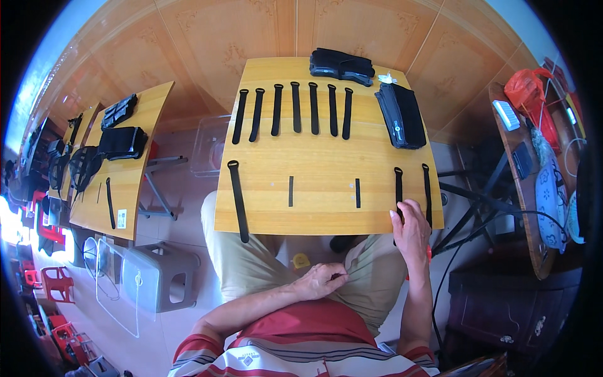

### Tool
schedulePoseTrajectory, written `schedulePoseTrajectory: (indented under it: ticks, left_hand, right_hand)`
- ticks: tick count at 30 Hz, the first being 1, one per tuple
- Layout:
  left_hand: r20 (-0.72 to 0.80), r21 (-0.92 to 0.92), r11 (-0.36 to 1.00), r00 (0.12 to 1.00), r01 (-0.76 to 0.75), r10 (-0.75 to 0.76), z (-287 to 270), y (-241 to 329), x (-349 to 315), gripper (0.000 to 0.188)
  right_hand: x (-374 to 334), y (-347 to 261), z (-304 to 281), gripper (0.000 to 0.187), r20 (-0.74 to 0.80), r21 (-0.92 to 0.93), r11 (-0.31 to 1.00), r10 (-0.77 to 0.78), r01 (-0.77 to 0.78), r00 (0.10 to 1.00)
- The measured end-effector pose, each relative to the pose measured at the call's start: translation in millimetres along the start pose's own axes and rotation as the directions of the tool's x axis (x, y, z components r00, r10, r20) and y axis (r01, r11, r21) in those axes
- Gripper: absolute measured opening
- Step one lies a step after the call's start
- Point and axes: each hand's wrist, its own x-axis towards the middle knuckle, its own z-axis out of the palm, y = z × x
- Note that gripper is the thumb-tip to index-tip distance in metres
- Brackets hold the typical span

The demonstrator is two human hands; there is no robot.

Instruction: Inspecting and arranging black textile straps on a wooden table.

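Observation:
At the front right of the wooden table (326,217), my right hand (411,231) has its fingers and thumb closed on a black strap (398,183) with a loop at its far end. Just right of it lies a similar looped strap (427,188). My left hand (321,281) rests above my lap, fingers curled; whether anything is inside is hidden. A longer looped strap (236,201) lies at the front left and hangs over the edge. Two short black strips (291,191) (358,193) lie between. Several looped straps (296,108) form a row farther back.
Folded black fabric bundles (342,68) (401,116) sit at the table's back and right. Another table (135,163) on the left holds black pouches. A grey stool (169,276) stands below it. On the right, a shelf (540,264) carries bags; a cable (440,295) hangs nearby.

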Motion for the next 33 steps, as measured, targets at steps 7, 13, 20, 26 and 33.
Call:
schedulePoseTrajectory:
  ticks: [7,13,20,26,33]
  left_hand:
    - [0.013,0.018,0.999,0.999,0.039,-0.040,0,-6,1,0.025]
    - [0.034,-0.022,0.995,0.995,0.097,-0.096,-1,-8,1,0.025]
    - [0.071,-0.028,0.988,0.986,0.154,-0.152,1,-13,2,0.025]
    - [0.014,0.002,0.996,0.996,0.092,-0.092,0,-16,1,0.023]
    - [0.001,-0.051,0.988,0.989,0.149,-0.149,-2,-11,-3,0.022]
  right_hand:
    - [0,0,2,0.029,-0.020,0.006,1.000,-0.016,0.016,1.000]
    - [-1,0,3,0.029,-0.021,-0.033,0.999,-0.024,0.024,0.999]
    - [-3,0,2,0.030,-0.018,-0.045,0.999,-0.016,0.015,1.000]
    - [-1,-1,3,0.029,-0.044,-0.033,0.999,-0.044,0.042,0.998]
    - [1,-1,1,0.030,-0.024,-0.006,1.000,-0.013,0.013,1.000]
